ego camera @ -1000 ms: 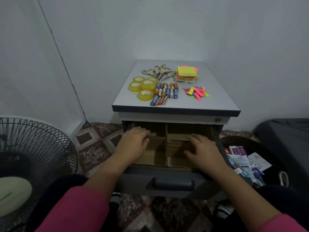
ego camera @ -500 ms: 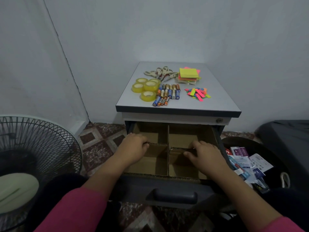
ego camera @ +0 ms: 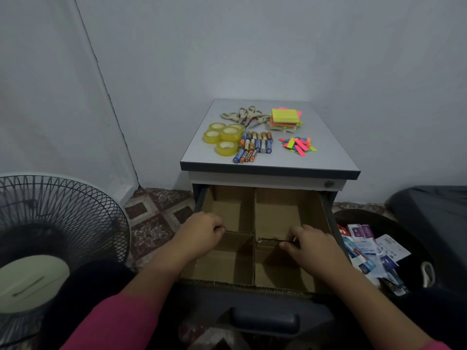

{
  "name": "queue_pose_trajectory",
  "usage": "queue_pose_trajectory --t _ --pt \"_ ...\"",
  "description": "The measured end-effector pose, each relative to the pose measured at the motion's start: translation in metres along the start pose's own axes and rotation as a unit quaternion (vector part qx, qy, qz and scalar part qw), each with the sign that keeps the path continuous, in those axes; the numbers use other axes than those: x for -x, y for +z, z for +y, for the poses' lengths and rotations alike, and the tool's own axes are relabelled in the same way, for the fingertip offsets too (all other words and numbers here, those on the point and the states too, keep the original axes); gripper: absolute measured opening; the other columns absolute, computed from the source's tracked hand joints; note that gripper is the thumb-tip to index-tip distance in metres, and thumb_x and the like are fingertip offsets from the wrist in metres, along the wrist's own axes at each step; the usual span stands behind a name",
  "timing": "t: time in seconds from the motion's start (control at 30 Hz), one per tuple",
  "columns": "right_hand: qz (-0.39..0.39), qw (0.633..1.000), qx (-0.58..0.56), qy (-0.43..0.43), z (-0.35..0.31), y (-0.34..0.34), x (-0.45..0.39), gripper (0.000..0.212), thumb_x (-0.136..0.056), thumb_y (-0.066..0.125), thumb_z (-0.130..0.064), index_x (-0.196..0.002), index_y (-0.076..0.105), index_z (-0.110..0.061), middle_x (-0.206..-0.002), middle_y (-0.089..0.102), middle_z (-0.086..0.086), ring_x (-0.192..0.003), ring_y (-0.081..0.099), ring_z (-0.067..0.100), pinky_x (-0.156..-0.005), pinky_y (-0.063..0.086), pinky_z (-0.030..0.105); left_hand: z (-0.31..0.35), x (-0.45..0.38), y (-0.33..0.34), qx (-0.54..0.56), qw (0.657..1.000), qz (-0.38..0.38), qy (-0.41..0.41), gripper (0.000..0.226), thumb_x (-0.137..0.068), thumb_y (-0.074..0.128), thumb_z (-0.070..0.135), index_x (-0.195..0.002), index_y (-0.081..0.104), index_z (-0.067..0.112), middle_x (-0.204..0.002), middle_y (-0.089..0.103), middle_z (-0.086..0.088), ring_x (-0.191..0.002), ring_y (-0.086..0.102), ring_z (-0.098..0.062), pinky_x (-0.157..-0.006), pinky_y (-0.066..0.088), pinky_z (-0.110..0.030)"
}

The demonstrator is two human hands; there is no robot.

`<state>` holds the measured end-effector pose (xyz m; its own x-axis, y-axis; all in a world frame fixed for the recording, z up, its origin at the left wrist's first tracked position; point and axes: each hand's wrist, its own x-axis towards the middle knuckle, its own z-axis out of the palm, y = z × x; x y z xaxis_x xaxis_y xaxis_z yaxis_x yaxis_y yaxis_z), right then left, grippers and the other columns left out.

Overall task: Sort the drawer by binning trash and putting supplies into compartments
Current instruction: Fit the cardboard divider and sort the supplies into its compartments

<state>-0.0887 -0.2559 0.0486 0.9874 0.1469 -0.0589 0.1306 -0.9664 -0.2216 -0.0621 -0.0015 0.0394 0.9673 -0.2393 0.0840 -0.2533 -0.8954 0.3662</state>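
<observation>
The grey drawer (ego camera: 260,311) stands pulled out, lined with a cardboard divider (ego camera: 254,223) that makes several compartments with nothing in them. My left hand (ego camera: 202,232) grips the left part of the cross wall. My right hand (ego camera: 312,245) pinches the right part of the same wall. On the cabinet top (ego camera: 333,157) lie yellow tape rolls (ego camera: 223,137), batteries (ego camera: 254,147), scissors (ego camera: 243,116), a stack of sticky notes (ego camera: 284,118) and coloured paper tabs (ego camera: 298,146).
A black bin (ego camera: 414,246) on the right holds wrappers and packets (ego camera: 371,251). A floor fan (ego camera: 50,238) stands at the left. Walls close in behind the cabinet. The floor is patterned tile (ego camera: 154,218).
The drawer has slid farther out toward me, showing the rear compartments. Both hands came back with it and now hold the divider's cross wall.
</observation>
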Motion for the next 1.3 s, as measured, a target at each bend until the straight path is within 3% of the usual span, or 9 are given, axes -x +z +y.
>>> queue_pose_trajectory --t 0.33,0.6,0.7,0.87,0.93,1.0,1.13,1.3 --pt "-0.027 1.0 0.009 -0.012 -0.003 -0.006 0.009 0.023 -0.092 0.048 -0.052 -0.103 0.057 -0.033 -0.107 0.057 -0.01 -0.099 0.054 0.009 -0.09 0.045 0.032 0.003 0.007 -0.004 0.007 1.0 -0.005 0.003 0.024 -0.094 0.051 0.027 -0.104 0.072 0.02 -0.104 0.069 0.006 -0.095 0.059 -0.009 -0.085 0.048 -0.027" --pt "-0.034 0.996 -0.083 -0.012 -0.002 -0.005 0.01 0.027 -0.09 0.052 -0.051 -0.11 0.06 -0.034 -0.107 0.059 -0.013 -0.096 0.055 0.004 -0.084 0.052 0.029 0.003 0.003 -0.003 0.031 0.999 0.004 -0.024 0.021 -0.093 0.054 0.029 -0.099 0.073 0.022 -0.098 0.07 0.006 -0.09 0.061 -0.008 -0.083 0.051 -0.028" --pt "0.02 0.993 -0.114 -0.029 -0.011 -0.005 0.005 0.036 -0.092 0.051 -0.048 -0.124 0.056 -0.033 -0.12 0.057 -0.011 -0.107 0.053 0.005 -0.09 0.048 0.025 0.013 -0.004 -0.011 0.085 0.994 0.055 -0.027 0.022 -0.095 0.054 0.025 -0.111 0.068 0.022 -0.106 0.063 0.009 -0.094 0.057 -0.006 -0.085 0.048 -0.023" --pt "0.221 0.965 -0.087 -0.112 -0.036 -0.018 -0.031 0.046 -0.096 0.053 -0.029 -0.14 0.045 -0.023 -0.146 0.043 -0.003 -0.134 0.039 0.011 -0.105 0.032 0.023 0.032 -0.031 -0.039 0.153 0.957 0.246 0.0 0.028 -0.094 0.055 0.012 -0.12 0.064 0.015 -0.117 0.063 0.002 -0.11 0.055 -0.011 -0.093 0.044 -0.024" --pt "0.276 0.95 -0.049 -0.14 -0.048 -0.027 -0.054 0.05 -0.095 0.055 -0.022 -0.143 0.042 -0.016 -0.15 0.038 0.004 -0.139 0.034 0.017 -0.106 0.029 0.026 0.038 -0.045 -0.047 0.16 0.948 0.276 -0.001 0.033 -0.093 0.056 0.009 -0.125 0.061 0.013 -0.123 0.061 -0.001 -0.116 0.052 -0.014 -0.098 0.042 -0.027" --pt "0.288 0.943 -0.017 -0.168 -0.059 -0.036 -0.078 0.054 -0.095 0.055 -0.018 -0.145 0.036 -0.011 -0.153 0.032 0.009 -0.142 0.029 0.021 -0.108 0.024 0.028 0.041 -0.059 -0.051 0.148 0.952 0.269 0.001 0.038 -0.092 0.057 0.007 -0.129 0.058 0.013 -0.128 0.059 -0.002 -0.12 0.048 -0.015 -0.101 0.037 -0.026" --pt "0.235 0.947 0.041 -0.217 -0.066 -0.042 -0.118 0.058 -0.099 0.048 -0.021 -0.151 0.022 -0.014 -0.158 0.018 0.006 -0.146 0.016 0.018 -0.117 0.008 0.029 0.039 -0.079 -0.046 0.134 0.961 0.241 0.008 0.041 -0.089 0.062 0.009 -0.129 0.059 0.016 -0.126 0.061 -0.001 -0.119 0.049 -0.017 -0.098 0.034 -0.022" --pt "0.233 0.944 0.057 -0.227 -0.061 -0.035 -0.14 0.06 -0.097 0.052 -0.012 -0.15 0.025 -0.014 -0.156 0.024 0.006 -0.145 0.021 0.019 -0.114 0.01 0.026 0.038 -0.086 -0.042 0.15 0.951 0.271 0.001 0.033 -0.088 0.064 0.012 -0.121 0.065 0.014 -0.113 0.065 -0.002 -0.108 0.051 -0.018 -0.088 0.036 -0.022"
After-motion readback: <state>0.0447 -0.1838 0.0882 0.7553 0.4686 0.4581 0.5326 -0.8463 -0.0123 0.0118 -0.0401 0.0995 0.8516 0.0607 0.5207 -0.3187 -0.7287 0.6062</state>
